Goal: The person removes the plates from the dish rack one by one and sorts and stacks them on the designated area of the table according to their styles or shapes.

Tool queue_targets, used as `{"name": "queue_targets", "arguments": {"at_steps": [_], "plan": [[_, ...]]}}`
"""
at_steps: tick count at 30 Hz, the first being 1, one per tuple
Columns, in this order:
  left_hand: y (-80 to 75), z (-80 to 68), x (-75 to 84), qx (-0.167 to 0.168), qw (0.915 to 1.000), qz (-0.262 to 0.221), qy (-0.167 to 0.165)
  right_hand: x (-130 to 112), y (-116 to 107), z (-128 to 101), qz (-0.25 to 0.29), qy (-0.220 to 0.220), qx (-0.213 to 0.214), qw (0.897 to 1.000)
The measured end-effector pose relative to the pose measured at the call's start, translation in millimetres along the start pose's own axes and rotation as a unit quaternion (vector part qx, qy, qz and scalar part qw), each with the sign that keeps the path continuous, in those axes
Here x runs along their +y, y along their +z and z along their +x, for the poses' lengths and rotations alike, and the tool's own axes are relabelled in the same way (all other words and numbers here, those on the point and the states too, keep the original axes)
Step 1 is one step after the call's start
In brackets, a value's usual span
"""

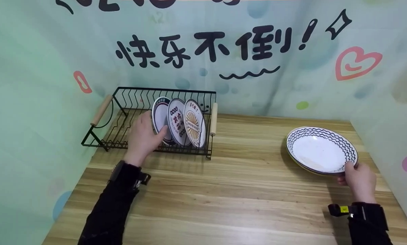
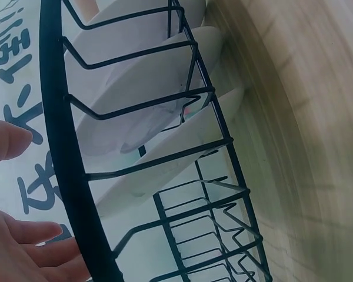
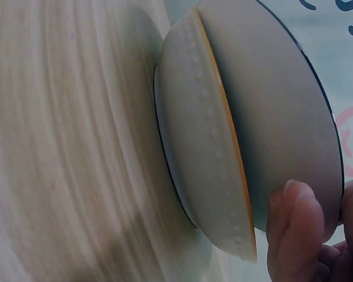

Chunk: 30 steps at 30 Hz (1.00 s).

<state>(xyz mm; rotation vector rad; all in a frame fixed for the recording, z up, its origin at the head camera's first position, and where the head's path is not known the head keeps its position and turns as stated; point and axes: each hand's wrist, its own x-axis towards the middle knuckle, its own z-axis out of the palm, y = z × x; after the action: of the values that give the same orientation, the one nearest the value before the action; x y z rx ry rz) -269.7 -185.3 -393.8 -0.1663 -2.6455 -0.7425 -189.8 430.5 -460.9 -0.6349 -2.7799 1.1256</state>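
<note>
Three plates lean in a black wire dish rack [image 1: 166,90] at the left: a dark-rimmed plate [image 1: 160,115], a plate with red print [image 1: 177,119] and a plate with a gold sunburst [image 1: 192,124]. My left hand [image 1: 143,137] is by the leftmost plate, thumb apart from fingers; in the left wrist view its fingers [image 2: 47,249] look relaxed, with nothing between them and the thumb. At the right, my right hand [image 1: 361,180] pinches the near rim of a white zigzag-patterned dish [image 1: 319,151]. Beneath it, an orange-rimmed dish [image 3: 203,135] shows in the right wrist view, above another dark edge.
The rack has wooden handles [image 1: 214,119] at both ends and stands on a wood-grain table [image 1: 237,190]. A printed cloth backdrop [image 1: 244,98] rises behind the table and along both sides.
</note>
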Motion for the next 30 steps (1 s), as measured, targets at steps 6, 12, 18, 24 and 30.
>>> {"name": "queue_targets", "arguments": {"at_steps": [6,12,18,24,30], "plan": [[-0.9,6.6,-1.1,-0.011,0.9999,0.009,-0.007,7,-2,3,-0.049,-0.021,0.008,0.999],[-0.5,11.7,-2.4,-0.017,0.9995,0.025,-0.014,13,-1,5,-0.076,-0.032,0.018,0.996],[0.6,15.2,-1.8,-0.019,0.9992,0.029,-0.019,14,-2,7,-0.096,-0.031,0.018,0.995],[0.3,19.1,-2.4,-0.033,0.9986,0.029,-0.029,15,-3,7,-0.102,-0.035,0.014,0.994],[1.7,22.6,-6.8,-0.044,0.9981,0.027,-0.033,13,-2,5,-0.092,-0.027,0.007,0.995]]}}
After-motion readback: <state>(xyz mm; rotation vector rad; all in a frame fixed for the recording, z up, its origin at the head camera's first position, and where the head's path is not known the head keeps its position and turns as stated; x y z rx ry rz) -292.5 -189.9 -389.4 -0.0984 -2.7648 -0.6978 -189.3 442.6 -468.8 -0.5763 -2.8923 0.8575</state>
